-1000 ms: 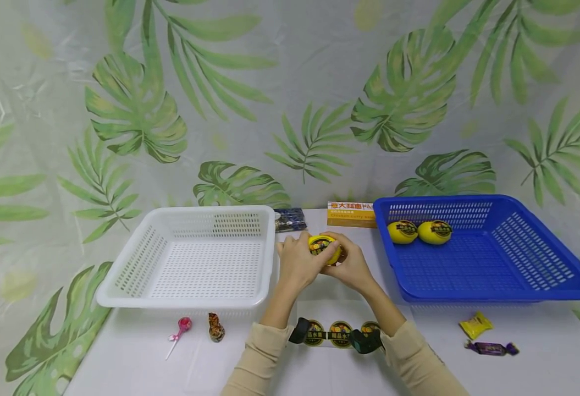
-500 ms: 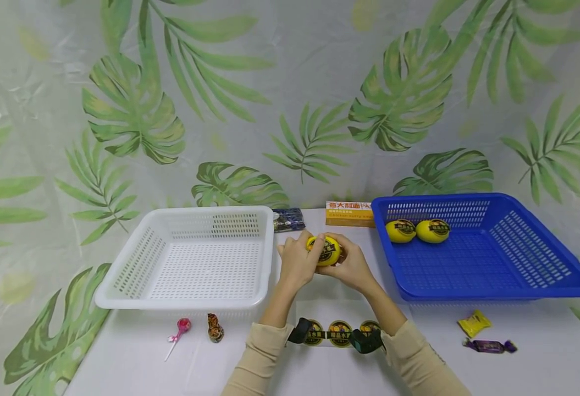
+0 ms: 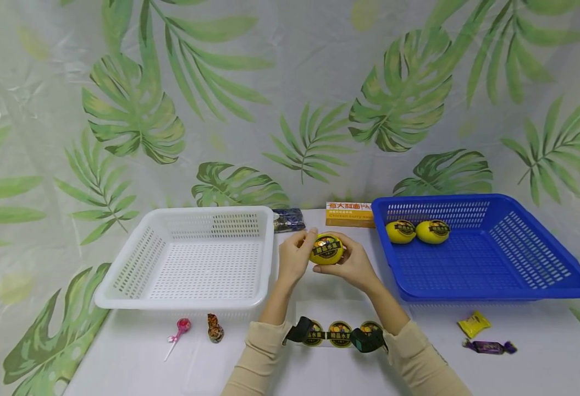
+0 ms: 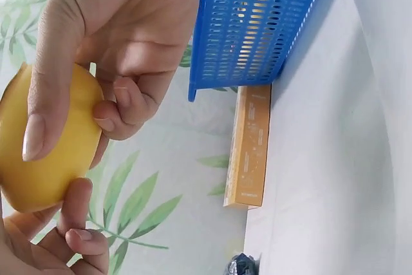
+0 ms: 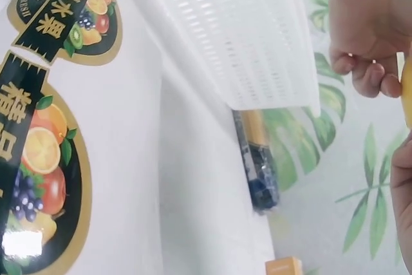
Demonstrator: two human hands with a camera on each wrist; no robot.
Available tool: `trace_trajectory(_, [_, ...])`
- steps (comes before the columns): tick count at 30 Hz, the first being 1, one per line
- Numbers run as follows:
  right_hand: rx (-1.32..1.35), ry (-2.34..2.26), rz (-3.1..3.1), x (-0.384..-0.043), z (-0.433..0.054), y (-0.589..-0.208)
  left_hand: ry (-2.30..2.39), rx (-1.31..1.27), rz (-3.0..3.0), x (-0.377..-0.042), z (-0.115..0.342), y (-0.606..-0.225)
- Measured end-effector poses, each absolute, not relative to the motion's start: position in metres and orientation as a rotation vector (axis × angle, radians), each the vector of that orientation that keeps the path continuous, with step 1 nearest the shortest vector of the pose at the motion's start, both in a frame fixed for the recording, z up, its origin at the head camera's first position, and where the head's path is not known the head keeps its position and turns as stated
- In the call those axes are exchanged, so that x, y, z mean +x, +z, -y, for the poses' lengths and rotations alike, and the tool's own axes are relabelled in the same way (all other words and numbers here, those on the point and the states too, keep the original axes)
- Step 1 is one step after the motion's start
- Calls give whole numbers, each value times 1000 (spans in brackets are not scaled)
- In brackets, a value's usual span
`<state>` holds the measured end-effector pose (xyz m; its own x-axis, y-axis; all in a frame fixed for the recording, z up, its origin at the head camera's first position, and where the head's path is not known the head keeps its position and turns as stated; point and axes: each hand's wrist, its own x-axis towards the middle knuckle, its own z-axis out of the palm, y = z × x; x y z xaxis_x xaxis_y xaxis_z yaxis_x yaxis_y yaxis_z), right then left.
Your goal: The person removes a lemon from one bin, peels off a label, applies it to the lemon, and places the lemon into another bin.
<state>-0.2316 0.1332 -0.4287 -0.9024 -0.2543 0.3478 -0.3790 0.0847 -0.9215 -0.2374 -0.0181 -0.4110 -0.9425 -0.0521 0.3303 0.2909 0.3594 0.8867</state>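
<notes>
A yellow lemon with a black and gold fruit sticker on its upper face is held up over the table between both hands. My right hand grips it from the right, thumb curled along its near side. From the left, my left hand pinches its edge with thumb and fingers. In the left wrist view the lemon shows a bare yellow side, the right thumb across it. Only a sliver of the lemon appears in the right wrist view. Below the hands lies a sheet of similar stickers.
A white basket stands left. Two stickered lemons sit in the blue basket at right. Behind are a pasta box and a dark packet. A lollipop, wrapped candies and a brown-wrapped sweet lie in front.
The left thumb has slid off the lemon's front face toward its left edge, uncovering the sticker. The lemon has turned slightly, and its sticker now faces the head camera.
</notes>
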Motion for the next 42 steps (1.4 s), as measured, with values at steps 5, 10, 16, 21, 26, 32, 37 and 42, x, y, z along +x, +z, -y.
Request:
trace_trajectory(5, [597,1938,2267,-232,-135,-427,-1476,-210,2347,-235,17,-409])
trace_trajectory(10, [626,1873,2263,-233,-136,-428,-1187,-298,2492,-229,13,-407])
trace_trajectory(16, [638,1752,2257,-233,-136,-432,-1055,-331,2602,-224,12,-406])
trace_trajectory(21, [630,1691,2287,-230,-138,-432,-1205,-457,2621,-226,19,-405])
trace_trajectory(26, [642,1798,2324,-228,-144,-427,-1493,-604,2500,-228,28,-408])
trace_trajectory(32, [692,1860,2336,-228,-151,-421,-1724,-536,2328,-230,28,-413])
trace_trajectory(37, [667,1769,2411,-225,-164,-413,-1831,-468,2255,-235,22,-421])
trace_trajectory(42, [672,1723,2544,-224,-188,-402,-1894,-486,2303,-245,10,-435])
